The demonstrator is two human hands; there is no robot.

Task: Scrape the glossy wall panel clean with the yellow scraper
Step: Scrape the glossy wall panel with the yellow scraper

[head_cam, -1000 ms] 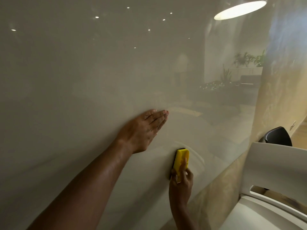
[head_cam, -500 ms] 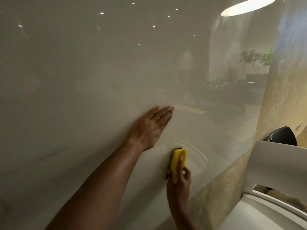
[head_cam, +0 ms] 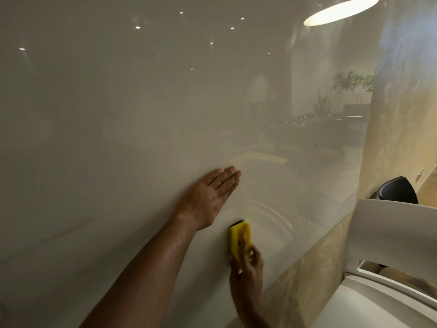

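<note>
Now the right hand [head_cam: 247,273], gripping the yellow scraper [head_cam: 239,237], has slid it slightly leftward across the glossy wall panel [head_cam: 118,138], while the open left hand [head_cam: 208,200] stays flat, so scraping continues.

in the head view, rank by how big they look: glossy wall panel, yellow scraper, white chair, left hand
1. glossy wall panel, fills most of the view
2. white chair, partly cut off and close to the camera
3. left hand, flat on the panel
4. yellow scraper, partly covered by the right hand
</note>
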